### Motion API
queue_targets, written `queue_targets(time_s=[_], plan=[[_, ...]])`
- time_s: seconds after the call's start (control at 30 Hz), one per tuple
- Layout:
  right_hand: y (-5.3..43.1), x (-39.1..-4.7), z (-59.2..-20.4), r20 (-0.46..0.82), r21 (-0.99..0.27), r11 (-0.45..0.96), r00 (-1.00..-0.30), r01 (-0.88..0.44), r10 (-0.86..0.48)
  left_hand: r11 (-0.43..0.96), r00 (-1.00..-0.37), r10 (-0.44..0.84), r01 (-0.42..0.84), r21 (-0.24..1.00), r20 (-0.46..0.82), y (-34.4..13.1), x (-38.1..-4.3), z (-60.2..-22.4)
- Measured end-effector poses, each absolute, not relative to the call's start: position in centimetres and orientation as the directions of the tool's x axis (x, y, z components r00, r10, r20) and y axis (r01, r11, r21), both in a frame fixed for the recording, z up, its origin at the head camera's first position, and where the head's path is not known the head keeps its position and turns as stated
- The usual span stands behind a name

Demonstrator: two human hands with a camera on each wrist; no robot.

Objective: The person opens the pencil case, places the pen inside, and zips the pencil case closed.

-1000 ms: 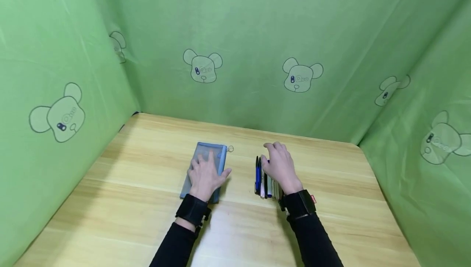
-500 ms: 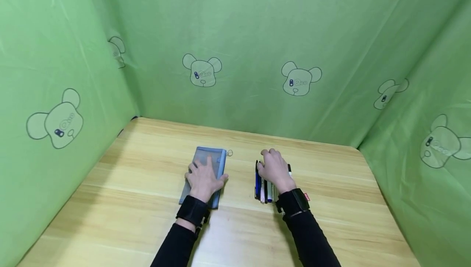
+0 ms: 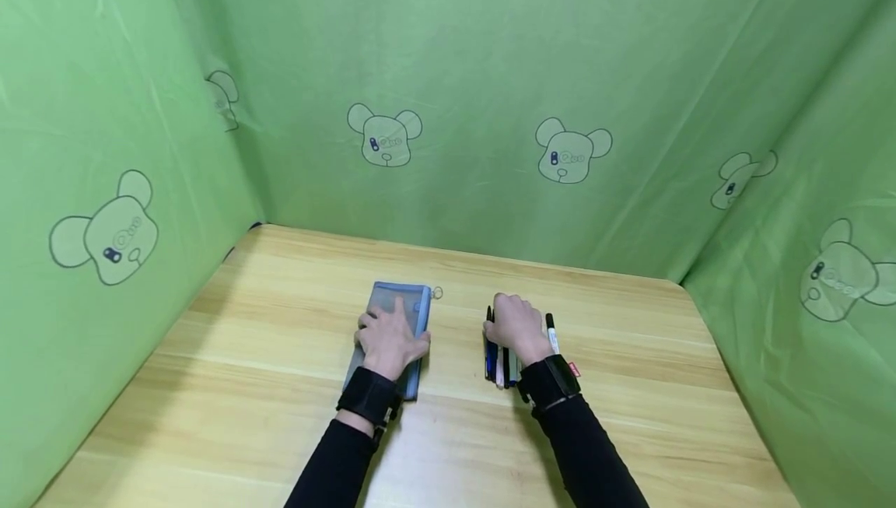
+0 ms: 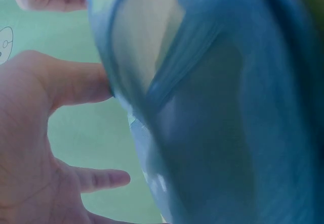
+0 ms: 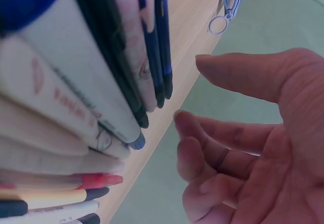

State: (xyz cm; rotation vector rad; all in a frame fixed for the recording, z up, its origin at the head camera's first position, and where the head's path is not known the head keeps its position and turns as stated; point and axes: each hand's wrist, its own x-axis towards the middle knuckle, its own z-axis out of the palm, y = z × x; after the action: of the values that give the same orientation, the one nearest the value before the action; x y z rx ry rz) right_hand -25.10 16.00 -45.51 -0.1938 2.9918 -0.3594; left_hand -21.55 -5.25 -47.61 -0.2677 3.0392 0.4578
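Note:
My left hand lies spread on a blue zip pencil pouch with a see-through panel. In the left wrist view, the pouch fills the right side and a finger of the left hand meets its edge. My right hand is over a row of pens and markers, hiding their middle. The right wrist view shows the right hand beyond the pen ends, thumb and index finger apart, other fingers curled, nothing between them. A white marker lies in that row.
A metal ring hangs from the pouch's zip. A black-capped white marker shows right of the right hand. The wooden table is enclosed by green curtains with bear-head prints at the back and both sides.
My right hand has moved left and a little nearer over the pens, its fingers more curled, uncovering the black-capped marker on the right. My left hand stays on the pouch.

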Motion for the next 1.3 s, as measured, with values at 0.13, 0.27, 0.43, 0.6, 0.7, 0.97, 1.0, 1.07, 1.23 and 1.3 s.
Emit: queue_targets(time_s=[0.13, 0.27, 0.43, 0.6, 0.7, 0.97, 1.0, 1.07, 1.23, 1.3], plan=[[15.7, -25.0, -45.5, -0.149, -0.228, 0.968, -0.979, -0.104, -0.140, 0.940, -0.982, -0.164, -0.183, 0.289, -0.089, -5.4, -21.7, -47.6], [15.4, -25.0, -45.6, -0.155, -0.229, 0.967, -0.977, -0.108, -0.146, 0.936, -0.983, -0.156, -0.180, 0.302, -0.100, -5.5, -21.8, -47.5], [15.2, -24.7, -45.7, -0.157, -0.248, 0.961, -0.975, -0.118, -0.160, 0.931, -0.984, -0.147, -0.173, 0.320, -0.104, -5.7, -21.7, -47.5], [14.9, -24.4, -46.0, -0.165, -0.268, 0.955, -0.971, -0.125, -0.173, 0.933, -0.984, -0.134, -0.165, 0.319, -0.119, -5.9, -21.8, -47.6], [14.8, -24.4, -46.1, -0.155, -0.261, 0.956, -0.972, -0.133, -0.177, 0.935, -0.984, -0.126, -0.160, 0.317, -0.125, -6.1, -21.9, -47.6], [14.6, -24.5, -46.1, -0.150, -0.249, 0.959, -0.972, -0.137, -0.178, 0.937, -0.984, -0.110, -0.149, 0.316, -0.138, -6.4, -22.2, -47.4], [14.6, -24.5, -46.1, -0.151, -0.253, 0.958, -0.972, -0.136, -0.178, 0.938, -0.985, -0.104, -0.143, 0.315, -0.137, -6.4, -22.3, -47.4], [14.5, -24.5, -46.0, -0.150, -0.263, 0.955, -0.973, -0.134, -0.178, 0.939, -0.987, -0.094, -0.132, 0.317, -0.132, -6.5, -22.3, -47.3], [14.4, -24.5, -46.1, -0.141, -0.284, 0.950, -0.975, -0.127, -0.172, 0.932, -0.989, -0.084, -0.122, 0.342, -0.123, -6.6, -22.3, -47.1], [14.3, -24.4, -46.1, -0.142, -0.290, 0.949, -0.975, -0.121, -0.168, 0.929, -0.989, -0.082, -0.120, 0.350, -0.122, -6.7, -22.3, -47.1]])
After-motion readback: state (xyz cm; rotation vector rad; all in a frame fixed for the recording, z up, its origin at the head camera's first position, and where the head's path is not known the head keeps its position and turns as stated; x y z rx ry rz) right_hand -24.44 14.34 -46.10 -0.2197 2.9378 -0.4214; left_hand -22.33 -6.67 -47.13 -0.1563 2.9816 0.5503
